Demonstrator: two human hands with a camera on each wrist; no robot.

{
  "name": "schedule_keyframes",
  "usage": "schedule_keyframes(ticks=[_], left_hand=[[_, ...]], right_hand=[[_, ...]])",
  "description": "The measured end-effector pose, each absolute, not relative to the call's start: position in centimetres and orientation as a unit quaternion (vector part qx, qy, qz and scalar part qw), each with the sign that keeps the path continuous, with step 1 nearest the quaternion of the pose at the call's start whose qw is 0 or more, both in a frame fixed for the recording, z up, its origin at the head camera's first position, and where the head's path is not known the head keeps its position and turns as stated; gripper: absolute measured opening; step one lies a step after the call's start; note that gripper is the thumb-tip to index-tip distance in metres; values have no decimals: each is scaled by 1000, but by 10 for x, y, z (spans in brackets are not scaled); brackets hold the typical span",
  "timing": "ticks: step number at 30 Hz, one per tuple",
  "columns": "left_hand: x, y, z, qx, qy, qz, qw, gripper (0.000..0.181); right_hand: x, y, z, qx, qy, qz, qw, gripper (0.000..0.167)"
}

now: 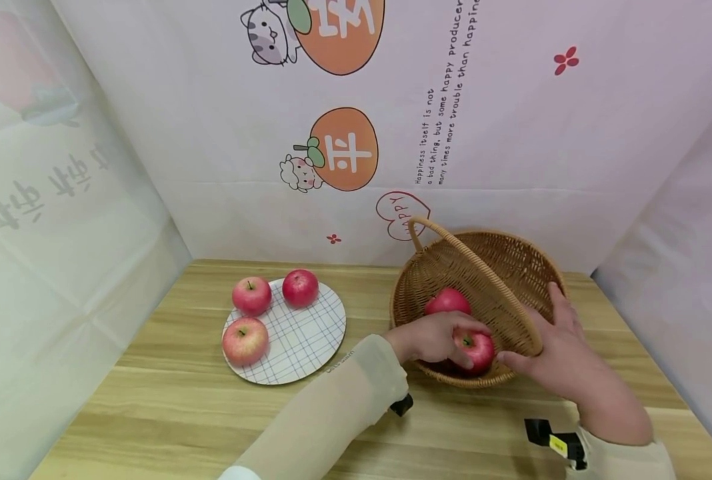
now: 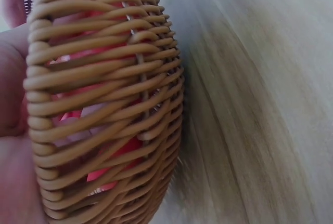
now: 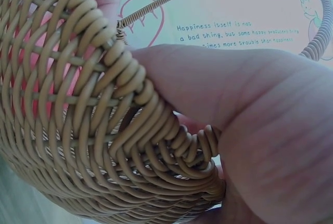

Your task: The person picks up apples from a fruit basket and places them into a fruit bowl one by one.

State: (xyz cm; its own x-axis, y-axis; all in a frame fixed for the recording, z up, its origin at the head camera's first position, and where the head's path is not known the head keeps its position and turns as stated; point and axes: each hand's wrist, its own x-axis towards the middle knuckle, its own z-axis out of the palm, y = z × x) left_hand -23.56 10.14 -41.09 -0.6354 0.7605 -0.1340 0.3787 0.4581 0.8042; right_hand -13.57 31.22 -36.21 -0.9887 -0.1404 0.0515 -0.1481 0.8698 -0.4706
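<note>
Red apple (image 1: 479,350) is inside wicker basket (image 1: 512,267), just beside second apple (image 1: 449,301) | left hand (image 1: 433,337) grips it; right hand (image 1: 563,353) clasps rim (image 3: 127,73) near handle (image 1: 479,265) | step: seems placing or lifting, cannot tell which | next move calls for steady basket, gentle touch

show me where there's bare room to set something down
Free: wooden table front-left, bordered by the checked plate, left sleeve and table's left edge; the plate's right side, opposite three apples. Crowded: the wicker basket, with two apples, left hand inside and right hand at its rim.
</note>
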Motion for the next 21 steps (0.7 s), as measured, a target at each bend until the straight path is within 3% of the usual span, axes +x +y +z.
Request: schedule_keyframes(ticks=[9, 16, 21], left_hand=[[-232, 94, -401, 356, 822, 368, 250, 61], [-230, 84, -391, 271, 774, 479, 313, 56], [-232, 76, -383, 265, 739, 518, 340, 54]], right_hand=[[-135, 311, -361, 68, -966, 250, -1, 103], [-135, 310, -361, 67, -966, 248, -6, 105], [-135, 309, -360, 65, -966, 252, -10, 106]])
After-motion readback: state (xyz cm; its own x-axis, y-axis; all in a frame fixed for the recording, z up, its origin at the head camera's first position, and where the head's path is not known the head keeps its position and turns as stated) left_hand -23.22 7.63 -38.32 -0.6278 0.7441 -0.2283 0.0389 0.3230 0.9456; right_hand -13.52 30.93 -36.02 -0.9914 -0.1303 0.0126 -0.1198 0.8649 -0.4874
